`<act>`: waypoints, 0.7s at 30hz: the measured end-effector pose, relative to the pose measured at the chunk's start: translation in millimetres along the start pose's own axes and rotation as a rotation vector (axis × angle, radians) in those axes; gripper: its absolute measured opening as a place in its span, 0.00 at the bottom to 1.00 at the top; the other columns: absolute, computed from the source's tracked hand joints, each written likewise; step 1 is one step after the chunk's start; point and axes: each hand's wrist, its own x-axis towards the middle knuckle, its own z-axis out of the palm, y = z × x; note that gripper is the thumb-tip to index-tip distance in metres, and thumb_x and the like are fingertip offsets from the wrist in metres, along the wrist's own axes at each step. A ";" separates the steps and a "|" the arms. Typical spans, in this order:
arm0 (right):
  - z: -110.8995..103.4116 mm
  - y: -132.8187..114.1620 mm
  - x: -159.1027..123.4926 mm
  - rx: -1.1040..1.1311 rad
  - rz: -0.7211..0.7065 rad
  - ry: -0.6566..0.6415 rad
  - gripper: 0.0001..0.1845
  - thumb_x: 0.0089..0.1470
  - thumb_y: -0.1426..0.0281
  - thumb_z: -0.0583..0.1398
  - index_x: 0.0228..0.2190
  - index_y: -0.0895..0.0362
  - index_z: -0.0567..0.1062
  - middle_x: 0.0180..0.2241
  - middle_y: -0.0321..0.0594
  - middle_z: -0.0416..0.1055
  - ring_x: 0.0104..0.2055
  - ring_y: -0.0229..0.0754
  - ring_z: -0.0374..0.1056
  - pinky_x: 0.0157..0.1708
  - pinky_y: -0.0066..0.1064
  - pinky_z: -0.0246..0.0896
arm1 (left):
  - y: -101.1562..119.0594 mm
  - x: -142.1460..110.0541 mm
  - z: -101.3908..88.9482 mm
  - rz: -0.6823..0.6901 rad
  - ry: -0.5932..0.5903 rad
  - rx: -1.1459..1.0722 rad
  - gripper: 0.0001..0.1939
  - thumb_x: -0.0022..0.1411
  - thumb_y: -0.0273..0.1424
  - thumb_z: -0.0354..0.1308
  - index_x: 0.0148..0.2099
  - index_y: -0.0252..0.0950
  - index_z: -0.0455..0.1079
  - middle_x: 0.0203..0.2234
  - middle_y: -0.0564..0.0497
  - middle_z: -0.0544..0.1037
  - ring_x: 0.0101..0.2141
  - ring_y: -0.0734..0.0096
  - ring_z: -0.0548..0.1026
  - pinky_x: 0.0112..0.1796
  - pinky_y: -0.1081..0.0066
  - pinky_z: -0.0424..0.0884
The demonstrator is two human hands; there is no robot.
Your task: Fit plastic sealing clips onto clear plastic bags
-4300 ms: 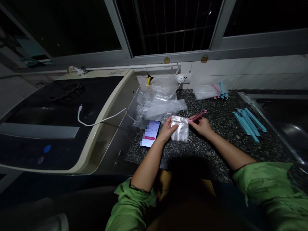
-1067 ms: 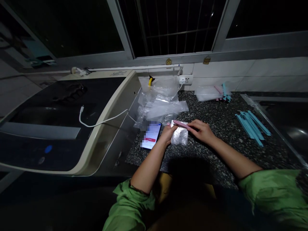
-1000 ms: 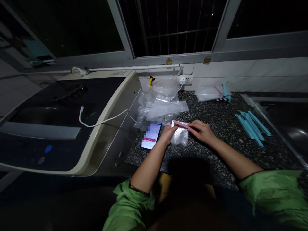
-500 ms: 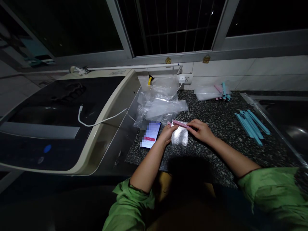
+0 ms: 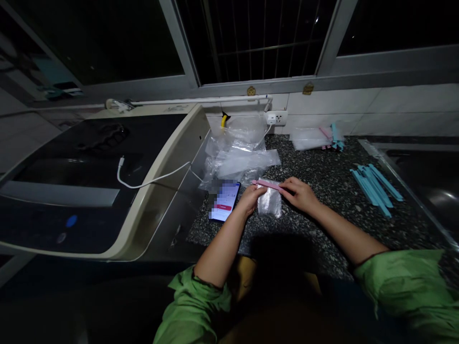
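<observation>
Pink clip point(image 5: 270, 185), a slim bar, lies across the upper edge of a small, shiny clear packet point(image 5: 269, 205), held between two hands above a dark speckled counter point(image 5: 322, 167). The right hand point(image 5: 300, 195) pinches the clip's right end between thumb and fingertips. The left hand point(image 5: 248, 199) grips packet and clip near the left end, thumb on top, its other fingers mostly hidden. The clip appears in place along the edge; whether it is fully snapped closed cannot be told. Just left of the left hand, a lit phone point(image 5: 225, 203) lies on the counter. Beyond it, crumpled clear bags point(image 5: 242, 160) are heaped, with no clips visible on them. Near the wall, a flat clear bag point(image 5: 308, 138) has pink and blue clips point(image 5: 335, 137) at its right end. Farther right, several loose blue clips point(image 5: 376, 188) lie unused, attached to nothing.
</observation>
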 end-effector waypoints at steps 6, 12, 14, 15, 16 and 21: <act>0.7 2.5 -0.4 -0.047 0.002 -0.022 0.11 0.55 0.66 0.55 0.35 0.53 0.77 0.32 0.42 0.71 0.33 0.40 0.69 0.32 0.32 0.67 | -6.8 5.0 -3.2 0.050 0.041 0.023 0.11 0.40 0.33 0.65 0.26 0.30 0.72 0.19 0.51 0.74 0.23 0.73 0.69 0.31 0.72 0.64; -0.2 4.3 -0.1 -0.073 -0.011 -0.027 0.11 0.55 0.66 0.55 0.36 0.53 0.77 0.31 0.42 0.71 0.32 0.40 0.69 0.31 0.31 0.67 | -3.9 3.8 -1.5 0.167 0.119 0.120 0.13 0.43 0.37 0.64 0.29 0.32 0.72 0.21 0.54 0.73 0.25 0.74 0.68 0.33 0.73 0.63; -0.5 3.8 -0.2 -0.089 -0.014 -0.021 0.11 0.55 0.66 0.55 0.36 0.53 0.77 0.31 0.42 0.71 0.32 0.40 0.69 0.31 0.31 0.67 | -0.6 0.4 -0.2 0.230 0.199 0.248 0.12 0.44 0.37 0.63 0.28 0.33 0.71 0.20 0.54 0.72 0.27 0.72 0.68 0.34 0.72 0.63; -0.5 3.2 -0.2 -0.094 -0.017 -0.014 0.11 0.56 0.66 0.55 0.36 0.53 0.77 0.31 0.42 0.71 0.32 0.40 0.68 0.31 0.31 0.67 | 1.0 -1.7 0.4 0.271 0.249 0.334 0.11 0.45 0.37 0.63 0.26 0.34 0.71 0.19 0.54 0.71 0.28 0.70 0.68 0.36 0.71 0.63; -0.5 2.4 -0.1 -0.096 -0.021 -0.008 0.11 0.56 0.66 0.55 0.36 0.53 0.77 0.31 0.42 0.71 0.32 0.39 0.68 0.31 0.30 0.67 | 2.6 -4.0 0.9 0.320 0.302 0.421 0.10 0.45 0.37 0.63 0.25 0.35 0.70 0.19 0.53 0.70 0.29 0.68 0.68 0.38 0.70 0.63; 0.3 -1.0 1.0 -0.101 -0.039 -0.005 0.12 0.56 0.65 0.55 0.37 0.54 0.77 0.32 0.42 0.71 0.32 0.39 0.69 0.31 0.30 0.67 | 7.0 -13.1 2.5 0.491 0.487 0.672 0.08 0.48 0.35 0.62 0.22 0.38 0.70 0.24 0.49 0.73 0.43 0.59 0.67 0.54 0.59 0.51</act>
